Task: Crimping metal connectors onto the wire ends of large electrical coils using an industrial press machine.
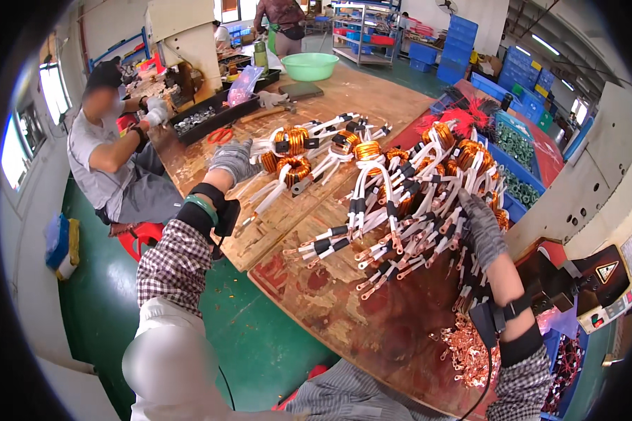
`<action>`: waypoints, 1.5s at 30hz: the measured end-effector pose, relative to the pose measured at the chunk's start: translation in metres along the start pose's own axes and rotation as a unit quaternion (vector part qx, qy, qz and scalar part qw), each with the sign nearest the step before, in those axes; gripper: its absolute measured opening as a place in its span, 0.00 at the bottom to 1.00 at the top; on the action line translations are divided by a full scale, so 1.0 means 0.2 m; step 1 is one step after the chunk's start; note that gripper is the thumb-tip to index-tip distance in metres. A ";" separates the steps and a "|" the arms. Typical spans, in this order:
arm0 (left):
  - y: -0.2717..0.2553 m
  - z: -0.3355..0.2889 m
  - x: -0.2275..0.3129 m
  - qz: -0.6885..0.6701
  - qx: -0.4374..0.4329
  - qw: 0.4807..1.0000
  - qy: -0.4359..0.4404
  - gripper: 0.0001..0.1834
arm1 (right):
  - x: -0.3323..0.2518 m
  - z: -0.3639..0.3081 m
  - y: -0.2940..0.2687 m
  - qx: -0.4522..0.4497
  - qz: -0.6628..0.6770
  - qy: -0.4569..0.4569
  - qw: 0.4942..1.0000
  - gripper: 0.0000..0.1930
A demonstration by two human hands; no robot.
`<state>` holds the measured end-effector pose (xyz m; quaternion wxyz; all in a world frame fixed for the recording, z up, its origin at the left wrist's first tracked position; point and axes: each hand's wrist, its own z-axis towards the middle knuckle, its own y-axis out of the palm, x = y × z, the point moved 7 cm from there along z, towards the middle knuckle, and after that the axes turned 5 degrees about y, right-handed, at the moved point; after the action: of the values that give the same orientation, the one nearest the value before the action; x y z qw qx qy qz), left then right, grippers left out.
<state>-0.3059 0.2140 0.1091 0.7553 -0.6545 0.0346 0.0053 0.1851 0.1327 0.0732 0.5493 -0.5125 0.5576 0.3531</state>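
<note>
My left hand (234, 161), in a grey knit glove, is at the left end of a small group of copper-wound ring coils (293, 167) with white sleeved leads. Its fingers point toward the coils and look loosely spread; their tips are partly hard to make out. My right hand (483, 230), gloved likewise, lies against the right side of a large heap of similar coils (472, 156). Its fingers stretch up along the leads, gripping nothing that shows. Many white leads with black sleeves and copper ring lugs (398, 245) fan out from the heap toward me.
Loose copper lugs (470, 351) lie at the near right table edge. Beside the heap stand blue bins (518, 151) of green rings and a machine (597, 288). Red-handled scissors (220, 135), a hammer (267, 114) and a green basin (310, 67) lie farther off. A co-worker (112, 140) sits left.
</note>
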 end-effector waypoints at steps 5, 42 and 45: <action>-0.01 0.10 0.10 0.104 0.042 0.992 0.050 0.30 | -0.14 -0.34 0.01 0.007 -0.100 -0.088 0.991 0.34; -0.79 -1.82 0.47 -0.003 0.382 0.863 0.331 0.12 | -0.35 -1.67 0.32 -0.177 -0.569 -0.386 0.704 0.15; -0.91 -1.72 0.45 -0.065 0.456 0.842 0.283 0.15 | -0.20 -1.60 0.30 -0.229 -0.421 -0.331 0.813 0.14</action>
<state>-0.2210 -0.1559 0.2357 0.9244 -0.2104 0.2023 -0.2457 0.0420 -0.1533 0.1487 0.6626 -0.6603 -0.0254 0.3527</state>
